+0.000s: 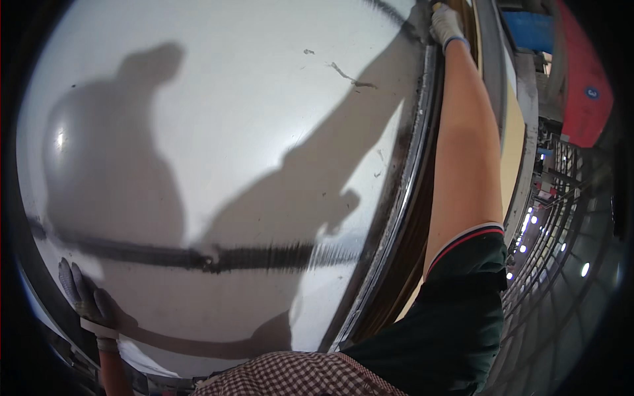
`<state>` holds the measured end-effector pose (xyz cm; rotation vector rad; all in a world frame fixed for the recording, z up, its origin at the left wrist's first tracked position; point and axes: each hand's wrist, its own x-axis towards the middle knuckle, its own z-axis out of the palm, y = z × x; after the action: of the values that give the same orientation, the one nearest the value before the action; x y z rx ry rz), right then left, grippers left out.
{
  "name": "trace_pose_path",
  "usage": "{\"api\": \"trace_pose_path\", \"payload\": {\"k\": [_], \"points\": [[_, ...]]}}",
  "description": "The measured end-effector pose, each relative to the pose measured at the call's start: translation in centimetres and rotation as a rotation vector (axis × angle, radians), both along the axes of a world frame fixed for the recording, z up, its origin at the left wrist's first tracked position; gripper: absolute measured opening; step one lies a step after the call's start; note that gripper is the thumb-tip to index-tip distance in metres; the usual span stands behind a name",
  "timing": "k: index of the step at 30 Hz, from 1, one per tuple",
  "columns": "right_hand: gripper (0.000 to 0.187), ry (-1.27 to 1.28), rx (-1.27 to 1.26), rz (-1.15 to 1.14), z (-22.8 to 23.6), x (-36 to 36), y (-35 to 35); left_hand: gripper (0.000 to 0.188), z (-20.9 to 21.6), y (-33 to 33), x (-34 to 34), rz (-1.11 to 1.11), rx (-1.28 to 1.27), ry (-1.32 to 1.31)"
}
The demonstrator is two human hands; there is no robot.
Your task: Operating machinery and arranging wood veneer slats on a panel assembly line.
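Note:
A large, glossy white panel fills most of the head view, with a few dark scuffs and a smeared dark band running across its near part. At the lower left, my left hand wears a grey glove and rests with fingers outstretched on the panel by its left border. My right arm reaches far up along the right side. My right hand, in a white glove with a blue cuff, is closed at the panel's far right corner; a bit of yellow shows at its fingers, but what it belongs to is hidden.
A dark metal edge strip borders the panel on the right, with brown layered edges beside it. Farther right are a red panel, a blue object and a gridded structure with lights. Shadows fall over the white surface.

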<state>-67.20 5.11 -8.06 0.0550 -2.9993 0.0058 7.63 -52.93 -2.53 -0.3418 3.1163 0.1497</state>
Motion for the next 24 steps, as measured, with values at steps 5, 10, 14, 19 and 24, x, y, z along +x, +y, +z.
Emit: {"api": "trace_pose_path", "payload": {"k": [5, 10, 14, 19, 24], "points": [[0.032, -0.185, 1.077, 0.367, 4.3, -2.7, 0.1, 0.06, -1.0, -0.4, -0.4, -0.033, 0.01, -0.022], [0.032, -0.175, 0.441, 0.159, 6.5, 8.0, -4.4, 0.054, 0.6, -0.4, -1.0, -0.096, -0.019, 0.074], [0.032, -0.269, 0.166, -0.01, 9.3, 20.9, -5.0, 0.05, -0.3, -1.5, -0.3, -0.118, 0.014, 0.055], [0.03, -0.456, 0.178, -0.16, 9.1, 39.3, -2.1, 0.049, -1.1, -1.5, -0.4, -0.209, -0.04, 0.207], [0.035, -0.594, -0.305, -0.399, 13.6, 65.3, -6.6, 0.052, -2.4, -4.3, 0.7, -0.097, -0.304, 0.058]]}}
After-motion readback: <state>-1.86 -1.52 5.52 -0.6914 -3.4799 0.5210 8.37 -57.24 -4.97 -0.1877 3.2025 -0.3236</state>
